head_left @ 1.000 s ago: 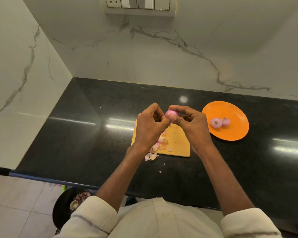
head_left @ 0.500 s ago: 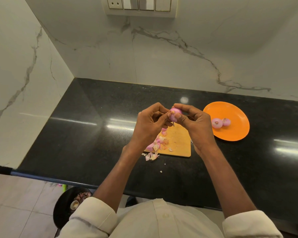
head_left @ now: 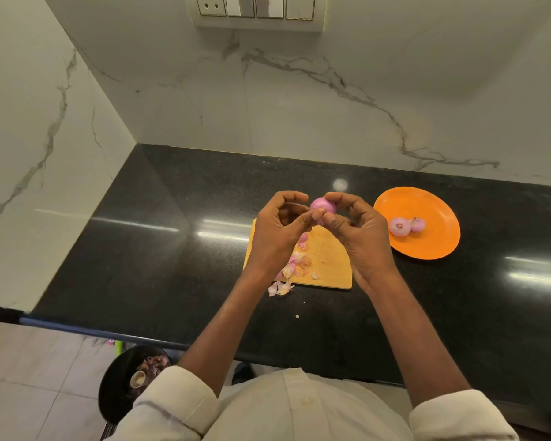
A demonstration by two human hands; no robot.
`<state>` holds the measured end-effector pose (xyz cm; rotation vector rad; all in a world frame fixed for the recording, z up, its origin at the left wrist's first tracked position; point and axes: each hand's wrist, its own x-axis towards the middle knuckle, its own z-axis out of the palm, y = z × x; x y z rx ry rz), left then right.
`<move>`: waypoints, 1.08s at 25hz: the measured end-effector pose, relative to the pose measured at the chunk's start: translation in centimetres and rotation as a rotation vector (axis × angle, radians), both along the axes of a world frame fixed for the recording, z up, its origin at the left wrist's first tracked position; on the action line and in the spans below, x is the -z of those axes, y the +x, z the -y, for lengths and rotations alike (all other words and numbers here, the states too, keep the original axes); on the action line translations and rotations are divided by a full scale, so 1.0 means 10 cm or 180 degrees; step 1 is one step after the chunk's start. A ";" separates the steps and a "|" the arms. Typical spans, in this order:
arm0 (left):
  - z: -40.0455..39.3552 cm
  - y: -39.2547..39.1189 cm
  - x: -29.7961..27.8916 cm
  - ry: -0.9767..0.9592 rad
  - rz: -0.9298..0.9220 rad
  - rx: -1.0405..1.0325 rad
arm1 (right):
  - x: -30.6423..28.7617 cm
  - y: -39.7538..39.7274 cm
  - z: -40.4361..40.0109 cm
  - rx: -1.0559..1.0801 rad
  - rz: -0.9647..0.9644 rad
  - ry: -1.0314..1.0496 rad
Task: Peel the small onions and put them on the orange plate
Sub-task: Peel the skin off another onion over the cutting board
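Above the far end of the wooden cutting board [head_left: 328, 262], near the middle of the black granite counter [head_left: 172, 249], a small pink onion [head_left: 322, 205] is being held up in the air between the person's two hands. The left hand [head_left: 277, 230] is curling its fingers and pressing its thumb tip against the onion's lower left side, while the right hand [head_left: 360, 230] is pinching the onion from the right, index finger arching over the top and thumb sitting underneath; both hands are grasping the same onion, and how much skin is clinging to it I cannot tell. Below the left wrist, a loose heap of onion peels [head_left: 295, 265] is lying along the board's left side, and a few more peels [head_left: 279, 288] are spilling over the board's near-left corner onto the counter, with a couple of tiny scraps lying nearer the counter's front edge. Just beside the right hand, toward the counter's right end, the orange plate [head_left: 433, 205] is sitting flat and carrying two peeled onions [head_left: 406, 226], which are touching each other near the plate's left rim. The counter is running into a white marble-patterned wall at the back and on the left, and a switch panel [head_left: 256, 9] is sitting high on the back wall. The person is wearing a cream shirt with the sleeves rolled. Down on the tiled floor, below the counter's front edge on the left, a dark bin [head_left: 121, 383] is holding what look like peelings and a small cup.
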<state>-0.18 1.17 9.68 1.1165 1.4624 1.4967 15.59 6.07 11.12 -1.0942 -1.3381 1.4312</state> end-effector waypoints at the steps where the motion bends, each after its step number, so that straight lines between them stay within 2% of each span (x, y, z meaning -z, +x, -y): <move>1: 0.00 -0.02 0.02 -0.0017 0.0031 0.0019 | 0.00 0.01 0.00 -0.0018 0.0070 0.0025; 4: 0.01 -0.04 0.06 0.0041 -0.0017 0.0020 | 0.00 0.01 0.01 -0.0022 0.0043 -0.0053; 10: 0.02 0.00 0.04 0.0153 -0.0382 -0.0322 | -0.02 0.00 0.03 -0.0061 -0.0608 -0.0664; 17: 0.02 0.04 0.10 -0.0111 -0.0129 0.0060 | -0.01 -0.04 0.04 -0.0014 -0.0643 -0.0938; 25: 0.01 0.02 0.11 -0.0008 0.0382 -0.0045 | 0.01 -0.04 0.03 0.0062 -0.0767 -0.1021; 27: 0.00 0.01 0.13 0.0002 0.0338 -0.0114 | 0.02 -0.04 0.03 0.0080 -0.0754 -0.1034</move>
